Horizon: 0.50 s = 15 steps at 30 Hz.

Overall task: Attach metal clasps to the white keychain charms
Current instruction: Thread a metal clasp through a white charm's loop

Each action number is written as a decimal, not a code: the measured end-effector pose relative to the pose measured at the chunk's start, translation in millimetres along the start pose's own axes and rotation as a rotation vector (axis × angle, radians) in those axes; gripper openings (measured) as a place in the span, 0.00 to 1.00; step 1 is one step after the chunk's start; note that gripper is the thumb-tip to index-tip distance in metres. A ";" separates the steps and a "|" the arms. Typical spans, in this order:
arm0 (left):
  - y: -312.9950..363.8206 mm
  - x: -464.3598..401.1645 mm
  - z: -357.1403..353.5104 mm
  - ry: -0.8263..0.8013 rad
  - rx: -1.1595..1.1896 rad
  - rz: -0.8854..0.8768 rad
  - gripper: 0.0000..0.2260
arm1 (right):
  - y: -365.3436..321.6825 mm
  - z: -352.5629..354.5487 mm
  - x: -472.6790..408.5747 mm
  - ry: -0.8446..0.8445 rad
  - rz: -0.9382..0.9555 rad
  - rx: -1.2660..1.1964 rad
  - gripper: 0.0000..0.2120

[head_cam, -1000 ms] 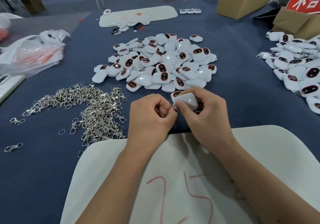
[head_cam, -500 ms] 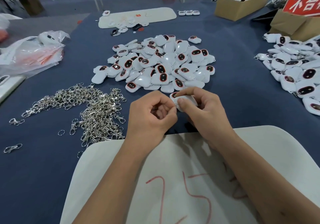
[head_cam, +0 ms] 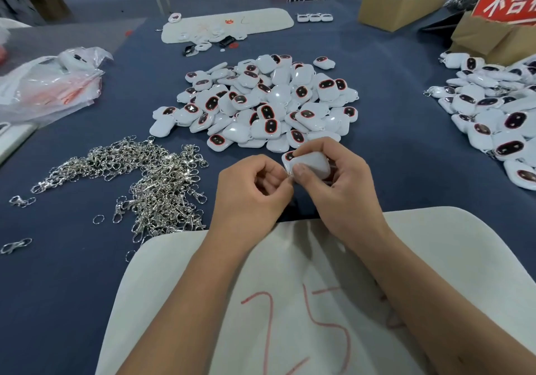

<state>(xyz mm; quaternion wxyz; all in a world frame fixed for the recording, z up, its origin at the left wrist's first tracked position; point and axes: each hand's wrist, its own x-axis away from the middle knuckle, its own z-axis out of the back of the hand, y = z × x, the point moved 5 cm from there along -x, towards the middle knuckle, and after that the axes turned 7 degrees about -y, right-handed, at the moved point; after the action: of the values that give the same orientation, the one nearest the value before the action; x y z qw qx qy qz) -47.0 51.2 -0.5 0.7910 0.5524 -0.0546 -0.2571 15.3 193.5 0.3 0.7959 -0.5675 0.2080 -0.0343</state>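
Fingers of the right hand (head_cam: 345,189) grip a charm (head_cam: 311,166) above the desk (head_cam: 406,154); the left hand (head_cam: 252,195) pinches a clasp (head_cam: 289,174) at its edge. Charm pile (head_cam: 261,105) lies just beyond, clasp heap (head_cam: 139,177) left, bare cloth between.

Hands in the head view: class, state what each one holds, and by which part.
Right hand grips a white charm by its edges. Left hand pinches something small at the charm's near-left corner; only a metal glint shows, presumably a clasp ring.
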 end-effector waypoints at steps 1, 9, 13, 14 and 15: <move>0.0 -0.4 0.7 0.012 -0.021 0.001 0.06 | 0.3 -0.3 -0.1 -0.010 -0.001 0.005 0.06; 2.9 0.2 1.3 -0.003 -0.065 0.038 0.08 | -1.1 -0.1 0.1 -0.017 -0.006 0.027 0.05; 6.1 2.2 3.0 0.032 -0.064 0.011 0.07 | 0.0 1.9 0.8 0.027 -0.016 0.026 0.05; 6.6 2.8 3.3 0.036 -0.063 0.004 0.07 | 0.3 2.3 0.7 0.037 -0.022 0.023 0.05; 7.3 3.0 3.4 0.037 -0.059 -0.003 0.07 | 0.2 2.5 0.6 0.042 -0.024 0.022 0.05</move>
<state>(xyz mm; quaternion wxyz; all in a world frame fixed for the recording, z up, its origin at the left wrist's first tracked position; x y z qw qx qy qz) -43.2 48.8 6.8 0.8074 0.5337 -0.0318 -0.2494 16.7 195.6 0.7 0.7972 -0.5602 0.2175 -0.0579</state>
